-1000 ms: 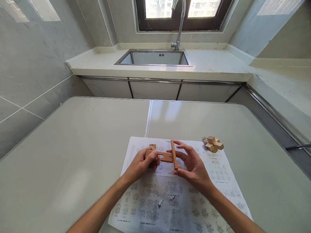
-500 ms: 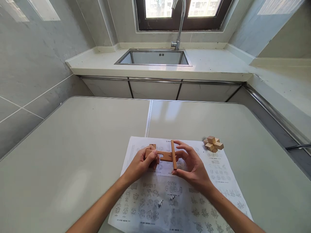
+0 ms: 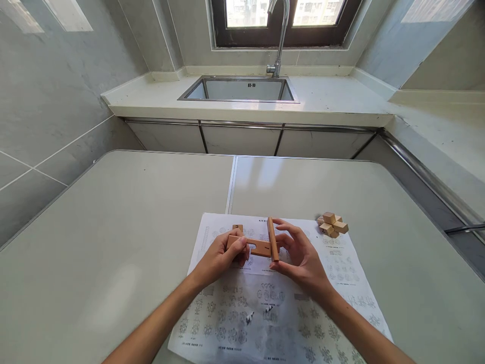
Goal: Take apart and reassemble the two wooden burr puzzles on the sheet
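My left hand (image 3: 222,255) grips the left end of a flat slotted wooden piece (image 3: 256,247) held level above a printed instruction sheet (image 3: 265,303). My right hand (image 3: 299,255) pinches a wooden stick (image 3: 272,238) between thumb and fingers, standing crosswise against the right end of the slotted piece. Another small wooden piece (image 3: 238,228) shows just behind my left fingers. An assembled pale wooden block puzzle (image 3: 332,225) rests on the sheet's far right corner, apart from both hands.
The sheet lies on a pale table (image 3: 113,242) with a seam down its middle. Beyond it runs a counter with a steel sink (image 3: 238,90) and tap (image 3: 279,35) under a window. A tiled wall stands at the left.
The stick in my right hand has shifted slightly and now sits tighter against the end of the slotted piece. My left hand has hardly moved.
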{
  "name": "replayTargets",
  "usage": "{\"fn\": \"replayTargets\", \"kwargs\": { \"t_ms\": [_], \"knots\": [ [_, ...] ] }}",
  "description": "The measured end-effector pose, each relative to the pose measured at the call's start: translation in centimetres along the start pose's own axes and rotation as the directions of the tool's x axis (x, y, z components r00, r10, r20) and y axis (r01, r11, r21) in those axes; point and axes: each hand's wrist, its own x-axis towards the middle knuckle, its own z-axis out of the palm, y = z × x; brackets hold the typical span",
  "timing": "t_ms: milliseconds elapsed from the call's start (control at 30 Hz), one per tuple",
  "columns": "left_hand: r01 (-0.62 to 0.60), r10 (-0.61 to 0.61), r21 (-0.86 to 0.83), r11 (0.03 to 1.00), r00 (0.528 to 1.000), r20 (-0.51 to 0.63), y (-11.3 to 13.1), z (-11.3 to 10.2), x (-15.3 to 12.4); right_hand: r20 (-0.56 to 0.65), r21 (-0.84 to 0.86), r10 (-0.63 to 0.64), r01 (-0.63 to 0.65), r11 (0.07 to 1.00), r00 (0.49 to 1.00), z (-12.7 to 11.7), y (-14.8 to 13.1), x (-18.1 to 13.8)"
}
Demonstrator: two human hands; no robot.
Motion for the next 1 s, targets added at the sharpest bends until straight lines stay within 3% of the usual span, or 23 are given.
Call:
{"fn": "replayTargets", "kwargs": {
  "t_ms": [567, 1000],
  "knots": [
    [-0.007, 0.007, 0.006, 1.0, 0.999, -0.05, 0.1, 0.1, 0.1, 0.03, -0.05, -0.02, 0.022, 0.999, 0.999, 0.0, 0.3, -0.1],
    [0.038, -0.032, 0.206, 0.978, 0.999, -0.03, 1.1, 0.3, -0.4, 0.045, -0.067, -0.033, 0.036, 0.997, 0.998, -0.1, 0.3, -0.2]
  ]
}}
